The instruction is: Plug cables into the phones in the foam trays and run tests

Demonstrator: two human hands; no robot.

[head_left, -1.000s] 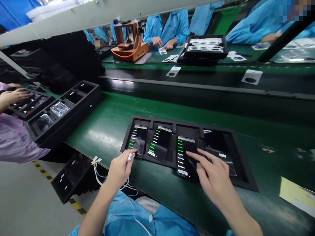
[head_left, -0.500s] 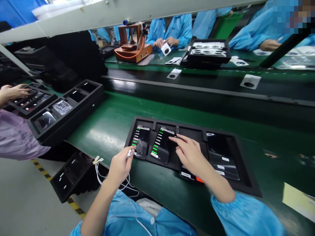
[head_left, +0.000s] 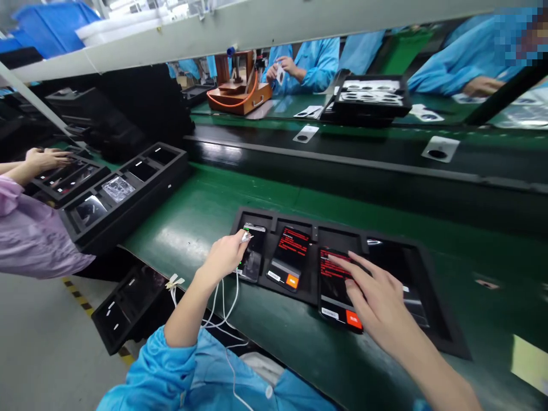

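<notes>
A black foam tray [head_left: 445,337] lies on the green belt and holds several phones side by side. My left hand [head_left: 225,256] is pinched on a white cable plug [head_left: 245,236] at the top of the leftmost phone [head_left: 253,255]. The second phone [head_left: 289,257] and the third phone [head_left: 338,285] show red text on dark screens. My right hand [head_left: 372,294] hovers over the third phone with fingers spread, its forefinger touching the screen. The white cables [head_left: 222,308] trail from my left hand down off the belt's edge.
A second black tray [head_left: 141,197] with compartments sits at the left, and a person in a pink sleeve [head_left: 25,240] works at another tray. Across the belt, people in blue coats handle small white cards beside a wooden jig [head_left: 240,85] and a black tray [head_left: 372,97].
My left hand moved up with the plug to the top of the leftmost phone. My right hand went from the second phone back to the third. Both those screens turned from green lists to red.
</notes>
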